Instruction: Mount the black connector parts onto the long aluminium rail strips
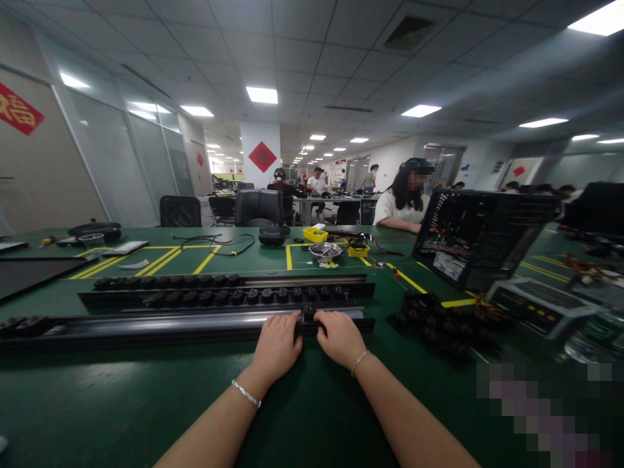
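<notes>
Here | both hands (277,344) (341,337) on front rail (170,325), right end | table (316,409) spreads nearside

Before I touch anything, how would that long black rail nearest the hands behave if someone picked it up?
The rail is probably stiff: it lies straight with no clear bend. Being so long and narrow, it may swing awkwardly if lifted by one end. The shine along it suggests a smooth, perhaps slippery surface.
</notes>
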Demonstrator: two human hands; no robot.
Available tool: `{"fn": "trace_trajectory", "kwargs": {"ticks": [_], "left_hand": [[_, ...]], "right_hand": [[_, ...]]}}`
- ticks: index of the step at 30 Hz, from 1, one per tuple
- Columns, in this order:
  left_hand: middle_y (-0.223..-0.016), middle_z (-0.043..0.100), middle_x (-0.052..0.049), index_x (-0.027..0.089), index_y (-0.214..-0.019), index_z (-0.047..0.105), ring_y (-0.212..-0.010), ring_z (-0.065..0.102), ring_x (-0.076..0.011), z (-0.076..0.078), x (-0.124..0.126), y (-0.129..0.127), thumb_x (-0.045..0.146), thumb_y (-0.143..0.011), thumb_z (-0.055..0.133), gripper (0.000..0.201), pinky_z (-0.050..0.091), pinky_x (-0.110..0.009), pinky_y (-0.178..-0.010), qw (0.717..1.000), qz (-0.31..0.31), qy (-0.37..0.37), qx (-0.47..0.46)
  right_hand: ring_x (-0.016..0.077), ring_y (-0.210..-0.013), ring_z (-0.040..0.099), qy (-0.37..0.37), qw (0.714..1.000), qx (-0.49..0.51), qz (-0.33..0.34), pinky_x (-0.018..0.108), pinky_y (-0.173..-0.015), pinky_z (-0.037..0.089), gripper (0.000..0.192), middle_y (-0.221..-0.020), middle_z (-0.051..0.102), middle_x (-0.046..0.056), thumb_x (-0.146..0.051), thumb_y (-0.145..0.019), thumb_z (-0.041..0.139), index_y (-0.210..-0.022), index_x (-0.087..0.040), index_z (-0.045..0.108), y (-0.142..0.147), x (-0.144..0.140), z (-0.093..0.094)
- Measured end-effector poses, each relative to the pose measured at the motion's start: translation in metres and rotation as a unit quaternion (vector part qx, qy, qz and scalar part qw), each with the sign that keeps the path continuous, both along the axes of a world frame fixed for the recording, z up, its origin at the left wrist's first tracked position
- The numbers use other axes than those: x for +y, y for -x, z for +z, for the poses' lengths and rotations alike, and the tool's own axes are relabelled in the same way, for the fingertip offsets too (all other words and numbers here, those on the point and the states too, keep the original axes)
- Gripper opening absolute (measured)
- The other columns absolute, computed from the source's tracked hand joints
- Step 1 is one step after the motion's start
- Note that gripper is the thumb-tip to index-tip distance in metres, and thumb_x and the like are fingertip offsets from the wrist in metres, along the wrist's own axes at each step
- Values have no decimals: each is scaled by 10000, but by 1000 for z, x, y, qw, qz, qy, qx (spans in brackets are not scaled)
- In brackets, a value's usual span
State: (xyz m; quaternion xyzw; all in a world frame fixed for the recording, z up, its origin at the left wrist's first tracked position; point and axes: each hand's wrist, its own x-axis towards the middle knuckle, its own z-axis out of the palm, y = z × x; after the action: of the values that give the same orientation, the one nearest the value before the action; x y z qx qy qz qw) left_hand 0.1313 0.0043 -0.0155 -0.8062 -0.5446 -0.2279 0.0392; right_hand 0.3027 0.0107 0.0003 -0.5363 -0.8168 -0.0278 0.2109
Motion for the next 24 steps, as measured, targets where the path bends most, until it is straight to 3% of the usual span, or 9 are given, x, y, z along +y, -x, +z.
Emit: {"fn": "trace_trajectory", "kwargs": {"ticks": [15,24], "left_hand": [[-1045,620,-41,251,-1221,484,-1007,525,-211,-1,0,1,247,-804,469,418,326,-374,-916,1000,-17,3,19],[-1046,608,-43,248,-1222,484,-997,513,-214,-2,0,1,257,-795,483,427,320,-376,-919,1000,-14,1,23]], "right_hand": [[165,-834,539,10,999,-22,-43,268,-772,318,197,-853,638,16,-198,-783,434,-905,-228,586,-4,0,4],[153,-804,520,-36,997,-4,-61,256,-731,322,134,-797,623,-2,-212,-780,462,-797,-230,594,-7,1,2]]}}
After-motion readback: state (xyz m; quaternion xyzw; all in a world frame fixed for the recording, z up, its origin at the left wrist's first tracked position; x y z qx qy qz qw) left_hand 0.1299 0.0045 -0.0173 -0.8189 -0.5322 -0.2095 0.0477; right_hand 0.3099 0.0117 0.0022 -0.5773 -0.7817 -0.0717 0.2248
